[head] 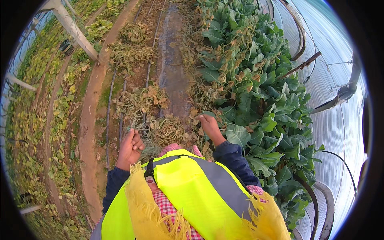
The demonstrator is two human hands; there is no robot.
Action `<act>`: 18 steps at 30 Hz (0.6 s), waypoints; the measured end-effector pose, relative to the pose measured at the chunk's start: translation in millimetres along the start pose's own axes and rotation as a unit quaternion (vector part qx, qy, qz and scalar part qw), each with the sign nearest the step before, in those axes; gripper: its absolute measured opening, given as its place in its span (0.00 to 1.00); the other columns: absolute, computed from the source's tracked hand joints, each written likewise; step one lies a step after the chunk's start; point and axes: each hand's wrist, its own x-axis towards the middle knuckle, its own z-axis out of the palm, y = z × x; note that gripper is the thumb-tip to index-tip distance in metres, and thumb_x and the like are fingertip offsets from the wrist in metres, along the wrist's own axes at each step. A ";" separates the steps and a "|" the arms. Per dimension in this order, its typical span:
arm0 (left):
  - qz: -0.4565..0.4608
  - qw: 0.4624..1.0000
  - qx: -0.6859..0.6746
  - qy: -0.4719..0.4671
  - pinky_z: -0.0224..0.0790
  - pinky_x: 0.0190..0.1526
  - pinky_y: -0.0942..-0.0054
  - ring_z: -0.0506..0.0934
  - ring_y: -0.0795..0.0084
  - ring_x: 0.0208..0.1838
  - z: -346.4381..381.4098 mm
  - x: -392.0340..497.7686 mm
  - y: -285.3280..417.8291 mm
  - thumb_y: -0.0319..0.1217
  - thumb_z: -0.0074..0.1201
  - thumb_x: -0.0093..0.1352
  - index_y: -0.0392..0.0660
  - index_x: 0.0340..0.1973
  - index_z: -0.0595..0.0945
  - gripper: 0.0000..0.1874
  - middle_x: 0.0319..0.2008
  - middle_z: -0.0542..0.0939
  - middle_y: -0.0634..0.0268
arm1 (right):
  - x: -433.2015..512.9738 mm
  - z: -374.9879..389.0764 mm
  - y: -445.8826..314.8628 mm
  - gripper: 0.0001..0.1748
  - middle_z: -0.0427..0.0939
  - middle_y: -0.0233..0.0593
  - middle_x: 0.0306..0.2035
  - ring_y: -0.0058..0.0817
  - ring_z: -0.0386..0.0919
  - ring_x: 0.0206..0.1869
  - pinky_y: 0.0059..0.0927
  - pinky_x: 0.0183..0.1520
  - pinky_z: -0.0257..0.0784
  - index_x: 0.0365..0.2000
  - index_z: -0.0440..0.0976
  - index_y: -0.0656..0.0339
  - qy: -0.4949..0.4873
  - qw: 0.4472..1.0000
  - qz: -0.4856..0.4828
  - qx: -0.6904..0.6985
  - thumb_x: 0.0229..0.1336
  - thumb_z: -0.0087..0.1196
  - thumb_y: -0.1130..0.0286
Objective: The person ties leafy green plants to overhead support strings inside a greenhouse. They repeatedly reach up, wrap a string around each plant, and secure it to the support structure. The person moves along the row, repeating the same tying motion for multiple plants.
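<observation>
My left hand [131,149] is held low in front of me, its fingers curled and the thumb against the index finger. Thin pale-green twine netting [150,148] lies tangled beside it, and strands reach its fingertips. My right hand [210,127] is at the edge of the leafy crop, thumb and index finger brought together. A fine strand seems to run up from those fingertips; what lies between them is too small to tell. Between the hands sits a heap of withered vines [166,129]. A broad green leaf [237,135] spreads just right of my right hand.
Large-leaved green plants [267,111], draped with dried vines [237,72], line the right side before a plastic film wall [327,141]. More dry heaps [141,100] lie over drip hoses [148,73]. A concrete post [76,31] stands at left, beside a dirt path [90,120].
</observation>
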 end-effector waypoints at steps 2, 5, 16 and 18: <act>-0.023 0.998 -0.056 -0.010 0.59 0.28 0.78 0.58 0.83 0.19 -17.4 -2.0 2.2 0.39 0.38 0.77 0.46 0.40 0.73 0.12 0.17 0.58 0.77 | -7.4 25.1 -38.8 0.18 0.80 0.50 0.31 0.38 0.79 0.35 0.36 0.42 0.70 0.38 0.79 0.64 -0.040 0.998 -0.051 -0.016 0.64 0.45 0.60; -0.009 0.995 -0.101 -0.014 0.60 0.30 0.77 0.59 0.83 0.19 -42.0 -7.7 2.8 0.37 0.38 0.77 0.45 0.42 0.74 0.12 0.16 0.58 0.77 | -17.8 62.9 -86.5 0.18 0.79 0.53 0.31 0.46 0.78 0.35 0.39 0.41 0.71 0.39 0.79 0.63 -0.107 0.987 -0.115 -0.021 0.65 0.45 0.61; 0.033 0.996 -0.064 0.046 0.62 0.31 0.79 0.61 0.85 0.21 -64.5 -27.8 27.5 0.39 0.38 0.77 0.43 0.52 0.71 0.15 0.51 0.79 0.66 | -71.4 158.6 -159.9 0.13 0.75 0.51 0.20 0.51 0.76 0.25 0.51 0.29 0.70 0.31 0.74 0.57 -0.336 0.831 -0.344 -0.278 0.61 0.48 0.59; 0.045 0.993 -0.081 0.073 0.60 0.29 0.79 0.60 0.86 0.20 -67.1 -29.7 38.1 0.39 0.40 0.76 0.42 0.52 0.73 0.16 0.41 0.79 0.72 | -71.4 160.7 -154.9 0.12 0.75 0.51 0.20 0.51 0.76 0.25 0.51 0.29 0.70 0.31 0.74 0.57 -0.349 0.821 -0.351 -0.284 0.60 0.49 0.59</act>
